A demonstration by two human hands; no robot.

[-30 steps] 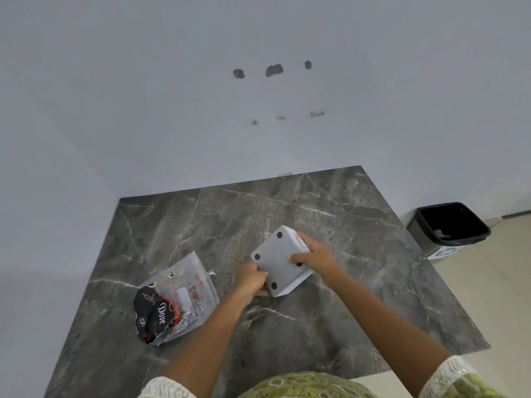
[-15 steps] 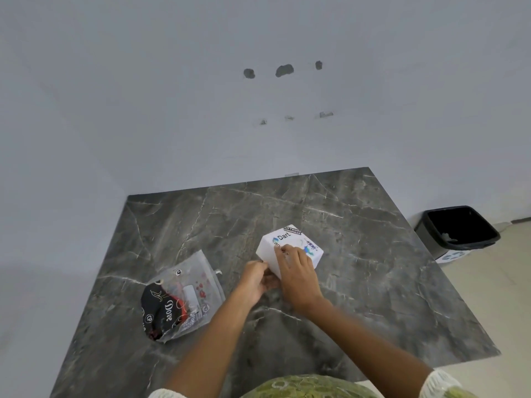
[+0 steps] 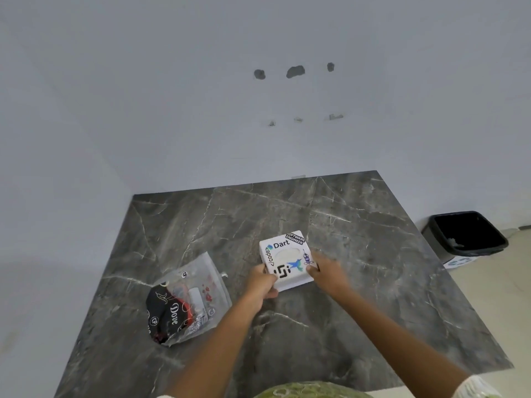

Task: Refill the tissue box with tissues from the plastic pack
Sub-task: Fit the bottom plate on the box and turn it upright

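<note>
A white square tissue box (image 3: 284, 258) with stickers on its top lies upright on the dark marble table (image 3: 201, 225). An oval slot in its top shows white tissue. My left hand (image 3: 263, 284) grips its near left corner. My right hand (image 3: 326, 272) holds its right side. To the left lies the plastic pack (image 3: 188, 301), clear with a black and red print, looking flat and crumpled.
A black waste bin (image 3: 467, 235) stands on the floor past the table's right edge. White walls close in behind and on the left. The table's near edge runs just in front of my body.
The box was turned over from its underside with black feet to sticker side up, and it now lies flat. My right hand slid from the top to the right side.
</note>
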